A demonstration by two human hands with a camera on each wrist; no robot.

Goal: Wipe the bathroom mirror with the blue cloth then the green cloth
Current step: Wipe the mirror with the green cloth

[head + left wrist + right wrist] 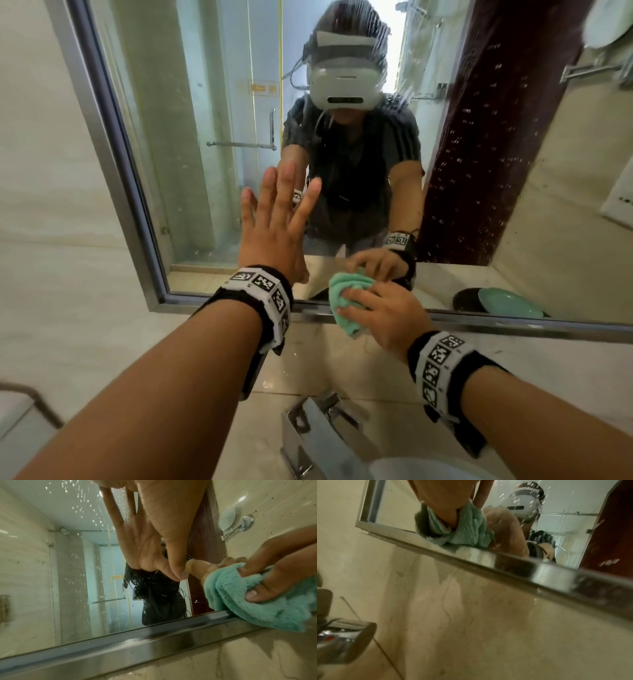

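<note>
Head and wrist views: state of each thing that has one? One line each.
mirror: wet, droplets and streaks across the upper glass.
green cloth: bunched, pressed against the mirror's bottom edge.
right hand: grips the green cloth.
left hand: fingers straight and spread, flat against the glass, holding nothing.
mirror frame: the bottom rail looks damp.
wall below the mirror: shows wet run marks.
faucet: no water seen running.

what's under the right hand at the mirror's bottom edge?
A bunched green cloth, gripped by the right hand and pressed against the mirror glass and its metal frame. The fingers curl over it. The glass directly behind the cloth is covered.
</note>
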